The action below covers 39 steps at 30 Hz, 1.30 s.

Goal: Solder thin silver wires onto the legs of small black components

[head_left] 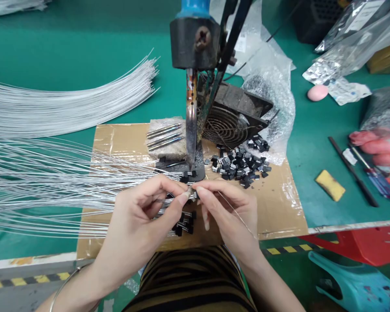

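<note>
My left hand (pixel 146 221) is closed in a pinch, its thumb and forefinger on the end of a thin white cable. Its fingertips nearly meet those of my right hand (pixel 229 212), also pinched, with a thin solder wire (pixel 237 212) trailing across the palm. A tiny greyish piece (pixel 190 190) shows between the two pinches; its details are too small to tell. Just above the fingertips points the tip of an upright soldering iron (pixel 191 130). Below and behind my left hand, black connectors (pixel 185 223) sit on the ends of several white cables (pixel 52 182).
A pile of small black connector shells (pixel 242 164) lies right on the cardboard (pixel 279 203), by a fan (pixel 229 123). Spare iron tips (pixel 164 136) rest on a pad. A cable bundle (pixel 84 106) lies far left; a yellow sponge (pixel 330 185) and tweezers (pixel 354 171) lie right.
</note>
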Tool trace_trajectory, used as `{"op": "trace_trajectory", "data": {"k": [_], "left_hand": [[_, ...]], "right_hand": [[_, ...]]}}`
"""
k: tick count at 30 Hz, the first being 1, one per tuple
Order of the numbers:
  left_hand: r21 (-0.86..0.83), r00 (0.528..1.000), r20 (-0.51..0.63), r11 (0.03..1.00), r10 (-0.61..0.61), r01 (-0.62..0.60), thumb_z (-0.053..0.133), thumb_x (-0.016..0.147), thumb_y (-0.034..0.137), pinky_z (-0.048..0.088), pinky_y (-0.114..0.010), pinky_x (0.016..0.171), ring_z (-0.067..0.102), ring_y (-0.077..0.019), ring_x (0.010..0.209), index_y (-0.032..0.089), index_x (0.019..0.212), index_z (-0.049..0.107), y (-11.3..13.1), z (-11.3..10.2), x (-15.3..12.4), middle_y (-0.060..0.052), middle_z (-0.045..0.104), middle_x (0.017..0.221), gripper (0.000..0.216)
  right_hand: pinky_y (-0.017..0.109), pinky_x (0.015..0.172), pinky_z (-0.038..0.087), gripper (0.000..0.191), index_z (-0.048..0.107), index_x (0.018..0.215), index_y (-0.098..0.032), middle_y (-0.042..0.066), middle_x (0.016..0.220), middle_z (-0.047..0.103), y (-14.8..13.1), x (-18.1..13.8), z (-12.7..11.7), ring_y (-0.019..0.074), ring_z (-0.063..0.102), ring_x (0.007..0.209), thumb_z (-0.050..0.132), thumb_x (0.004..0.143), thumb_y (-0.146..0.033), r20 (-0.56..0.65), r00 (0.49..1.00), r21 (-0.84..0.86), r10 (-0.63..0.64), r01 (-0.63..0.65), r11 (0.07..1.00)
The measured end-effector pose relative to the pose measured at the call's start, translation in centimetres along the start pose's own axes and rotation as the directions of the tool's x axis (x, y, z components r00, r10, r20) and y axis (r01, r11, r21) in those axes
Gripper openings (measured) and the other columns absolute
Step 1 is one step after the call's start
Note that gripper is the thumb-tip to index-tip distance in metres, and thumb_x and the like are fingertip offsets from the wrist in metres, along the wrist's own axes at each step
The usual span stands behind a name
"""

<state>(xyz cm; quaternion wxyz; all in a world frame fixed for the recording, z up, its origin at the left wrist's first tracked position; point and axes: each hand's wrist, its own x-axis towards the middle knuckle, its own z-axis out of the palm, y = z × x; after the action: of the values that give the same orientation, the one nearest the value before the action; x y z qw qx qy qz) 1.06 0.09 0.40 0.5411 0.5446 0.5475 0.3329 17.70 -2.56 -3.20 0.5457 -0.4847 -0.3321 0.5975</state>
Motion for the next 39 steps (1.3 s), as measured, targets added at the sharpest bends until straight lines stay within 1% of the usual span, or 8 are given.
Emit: {"op": "trace_trajectory", "data": {"k": [13, 19, 24, 26, 29, 31, 37, 39], "left_hand": [[-0.005, 1.0, -0.027, 1.0, -0.003, 0.003, 0.074, 0.091, 0.017, 0.052, -0.016, 0.062, 0.069, -0.0098, 0.069, 0.023, 0.082, 0.076, 0.1, 0.4, 0.2, 0.003, 0.078, 0.084, 0.011], [0.013, 0.998, -0.067, 1.0, 0.0, 0.001, 0.076, 0.09, 0.019, 0.053, -0.016, 0.063, 0.069, -0.0106, 0.071, 0.022, 0.083, 0.076, -0.3, 0.7, 0.5, 0.001, 0.079, 0.085, 0.007], [0.01, 0.995, -0.097, 1.0, -0.015, 0.016, 0.075, 0.088, 0.016, 0.055, -0.016, 0.069, 0.073, -0.0109, 0.076, 0.021, 0.081, 0.075, 0.1, 0.7, 1.1, 0.0, 0.081, 0.091, 0.009], [0.021, 0.995, -0.099, 1.0, -0.009, 0.011, 0.075, 0.088, 0.016, 0.054, -0.017, 0.065, 0.071, -0.0107, 0.073, 0.021, 0.081, 0.074, 0.2, 0.7, 1.2, 0.0, 0.081, 0.09, 0.008], [0.043, 0.994, -0.11, 0.999, -0.002, 0.007, 0.075, 0.087, 0.019, 0.052, -0.019, 0.062, 0.07, -0.0121, 0.072, 0.02, 0.079, 0.073, 0.4, 0.6, 1.4, -0.001, 0.08, 0.089, 0.008], [0.061, 0.993, -0.116, 0.998, -0.002, 0.009, 0.075, 0.087, 0.02, 0.051, -0.02, 0.059, 0.07, -0.0133, 0.071, 0.019, 0.078, 0.073, 0.4, 0.6, 1.6, -0.003, 0.081, 0.089, 0.009], [0.108, 0.99, -0.139, 0.994, 0.021, -0.006, 0.076, 0.088, 0.021, 0.045, -0.022, 0.055, 0.065, -0.0119, 0.066, 0.02, 0.082, 0.073, 0.2, 0.4, 2.1, -0.003, 0.08, 0.089, 0.007], [0.123, 0.989, -0.143, 0.992, 0.027, -0.01, 0.076, 0.088, 0.021, 0.04, -0.022, 0.051, 0.061, -0.0107, 0.061, 0.02, 0.082, 0.073, 0.2, 0.4, 2.3, -0.002, 0.079, 0.085, 0.007]], "right_hand": [[0.018, 0.044, 0.042, 0.008, 0.085, 0.097, -0.03, -0.004, 0.072, 0.066, 0.2, -0.1, 0.3, 0.0037, 0.051, 0.046, 0.076, 0.097, -0.03, -0.029, 1.0, -0.028, -0.008, 0.007, 1.0], [0.027, 0.057, 0.046, 0.038, 0.072, 0.133, -0.031, 0.0, 0.088, 0.057, 0.5, -1.0, -0.4, 0.0108, 0.051, 0.063, 0.04, 0.113, -0.038, -0.021, 0.985, -0.289, -0.172, 0.159, 0.944], [0.032, 0.069, 0.049, 0.039, 0.049, 0.149, -0.032, -0.004, 0.074, 0.059, -0.4, -1.3, -0.5, 0.0151, 0.056, 0.065, 0.039, 0.112, -0.025, 0.008, 0.983, -0.381, -0.183, 0.172, 0.908], [0.031, 0.065, 0.046, 0.034, 0.048, 0.143, -0.031, -0.005, 0.074, 0.059, -0.7, -1.2, -0.7, 0.0145, 0.053, 0.06, 0.04, 0.111, -0.022, 0.037, 0.984, -0.415, -0.172, 0.172, 0.893], [0.031, 0.061, 0.041, 0.013, 0.054, 0.103, -0.027, -0.005, 0.075, 0.05, -0.9, -1.1, -1.1, 0.0134, 0.047, 0.061, 0.044, 0.11, -0.022, 0.043, 0.981, -0.499, -0.189, 0.185, 0.847], [0.031, 0.065, 0.041, 0.024, 0.048, 0.086, -0.025, -0.003, 0.077, 0.048, -0.9, -0.9, -1.3, 0.0137, 0.046, 0.066, 0.045, 0.109, -0.022, 0.046, 0.978, -0.521, -0.204, 0.197, 0.831], [0.041, 0.107, 0.051, 0.017, 0.059, 0.089, -0.023, 0.006, 0.124, 0.068, -1.3, 0.1, -0.8, 0.0217, 0.065, 0.12, 0.058, 0.105, -0.019, 0.055, 0.976, -0.342, -0.211, 0.217, 0.914], [0.043, 0.111, 0.053, 0.019, 0.059, 0.086, -0.023, 0.006, 0.127, 0.072, -1.4, 0.4, -0.5, 0.0231, 0.068, 0.124, 0.062, 0.103, -0.017, 0.029, 0.982, -0.27, -0.189, 0.19, 0.944]]}}
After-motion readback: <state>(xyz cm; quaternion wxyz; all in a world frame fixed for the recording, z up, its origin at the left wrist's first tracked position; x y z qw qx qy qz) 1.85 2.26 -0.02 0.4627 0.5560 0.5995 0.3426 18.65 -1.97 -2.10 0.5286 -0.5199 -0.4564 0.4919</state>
